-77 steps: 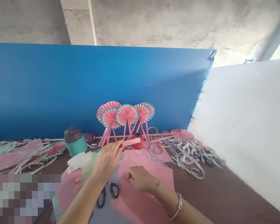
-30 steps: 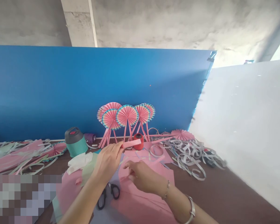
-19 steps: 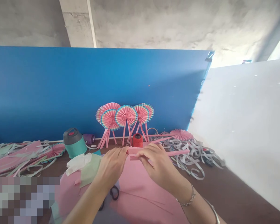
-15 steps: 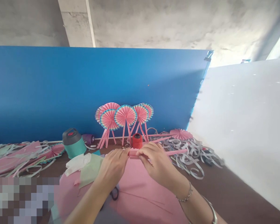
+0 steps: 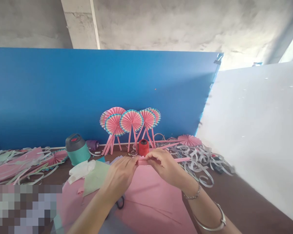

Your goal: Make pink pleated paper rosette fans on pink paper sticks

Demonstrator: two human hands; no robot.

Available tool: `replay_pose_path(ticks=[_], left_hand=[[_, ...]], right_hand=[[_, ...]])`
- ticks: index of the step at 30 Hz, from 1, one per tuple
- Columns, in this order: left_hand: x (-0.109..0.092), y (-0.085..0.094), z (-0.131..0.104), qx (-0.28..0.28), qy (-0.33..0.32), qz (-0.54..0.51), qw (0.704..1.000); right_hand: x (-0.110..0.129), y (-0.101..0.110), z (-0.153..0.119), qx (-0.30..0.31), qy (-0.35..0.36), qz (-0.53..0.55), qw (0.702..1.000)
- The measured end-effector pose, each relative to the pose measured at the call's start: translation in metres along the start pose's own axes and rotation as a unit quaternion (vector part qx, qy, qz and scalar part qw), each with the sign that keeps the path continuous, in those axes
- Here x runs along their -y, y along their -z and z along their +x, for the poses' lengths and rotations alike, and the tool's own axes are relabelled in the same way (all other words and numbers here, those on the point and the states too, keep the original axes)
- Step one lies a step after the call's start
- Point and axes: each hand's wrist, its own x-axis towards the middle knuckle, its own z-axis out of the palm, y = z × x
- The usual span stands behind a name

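A folded pink paper piece is pinched between my two hands, above large pink paper sheets. My left hand grips its left end, fingers closed. Thumb and fingers of my right hand press together on its right part, and a narrow pink strip sticks out beyond that hand. Just behind my hands stands a red spool of thread. Part of a black scissors handle shows beside my left wrist; the rest is hidden.
Several round pink paper fans lean against a blue partition. Left are a teal jug, a purple cylinder and green paper. Curled paper strips heap up on the right, with an open pink fan.
My hands have come slightly closer together on the folded pink paper. The strip beyond my right hand now sticks out less far to the right.
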Motion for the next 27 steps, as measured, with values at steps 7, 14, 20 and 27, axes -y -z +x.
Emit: replay_pose_path(ticks=[7,14,20,27], left_hand=[[-0.0001,-0.0018,-0.0020,0.017,0.017,-0.030,0.999],[-0.0037,0.0045,0.0019,0.021,0.036,-0.058,0.997],[-0.0033,0.0009,0.0001,0.010,0.043,-0.063,0.997],[-0.0026,-0.0035,-0.0027,0.013,0.080,-0.113,0.990]], right_hand=[[-0.0025,-0.0009,0.0004,0.003,0.008,0.013,1.000],[-0.0046,-0.0017,0.0004,-0.001,0.010,0.019,1.000],[-0.0019,-0.0006,0.0009,0.005,-0.007,0.021,1.000],[0.0003,-0.0010,0.0002,0.006,-0.029,0.031,0.999]])
